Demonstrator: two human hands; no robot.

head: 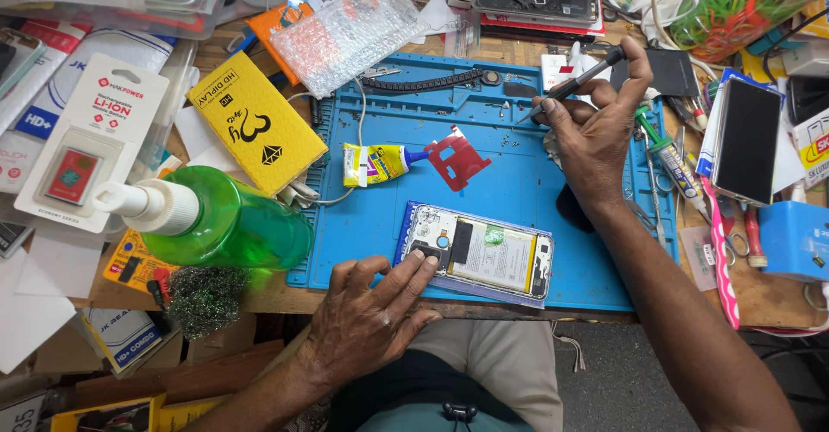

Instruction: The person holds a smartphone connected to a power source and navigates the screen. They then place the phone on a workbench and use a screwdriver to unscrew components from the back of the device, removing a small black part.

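Closest to us, the left hand point(371, 315) is resting flat at the near edge of the desk point(259, 294), fingers spread and gripping nothing, its fingertips point(423, 263) pressing on the lower left corner of the opened phone point(479, 255). That phone is lying back-off on the blue work mat point(518, 164), near the mat's front edge, and we are seeing its pale battery and the dark board at its left end.

Further out, the right hand point(596, 130) is hovering over the mat's far right corner, fingers curled tight around a thin black screwdriver point(574, 82). We are watching the tool slanting, handle end up and to the right beyond the forefinger, tip pointing down-left toward the mat; whether the tip is touching the mat we cannot tell.

Between the two hands, mid-mat, a yellow glue tube point(376, 164) is lying on its side with its blue nozzle pointing right, just beside a red plastic piece point(458, 160). Off the mat's left edge a green spray bottle point(229, 220) is lying on its side, white nozzle to the left, with a yellow box point(255, 121) behind it and a dark scouring pad point(203, 298) in front. A sheet of bubble wrap point(345, 30) is sitting beyond the mat's far edge, and on the right a dark phone point(747, 138) is lying screen up, well apart from the opened one
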